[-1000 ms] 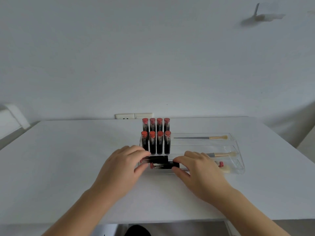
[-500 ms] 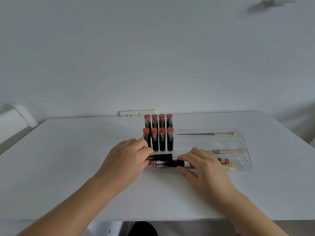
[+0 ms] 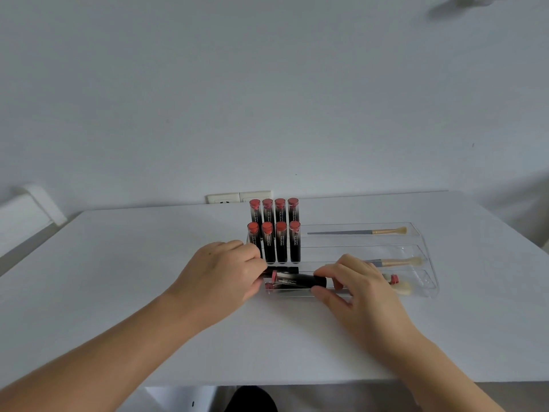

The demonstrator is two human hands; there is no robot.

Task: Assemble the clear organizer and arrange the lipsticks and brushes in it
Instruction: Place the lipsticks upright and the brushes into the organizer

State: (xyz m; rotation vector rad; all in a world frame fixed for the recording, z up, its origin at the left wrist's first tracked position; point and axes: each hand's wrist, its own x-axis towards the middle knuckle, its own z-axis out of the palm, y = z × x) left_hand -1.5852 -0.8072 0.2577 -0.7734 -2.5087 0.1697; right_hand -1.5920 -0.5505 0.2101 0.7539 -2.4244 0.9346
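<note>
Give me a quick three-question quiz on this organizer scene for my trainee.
1. How many lipsticks stand upright in the clear organizer?
2. True or false: the back tier's brush lies with its bristles pointing right.
3. Which hand pinches the lying lipstick between thumb and fingers: A left hand, B right hand?

Key: 1. Eight, in two rows of four. 2. True. 3. B; whether the left hand also grips it is unclear.
</note>
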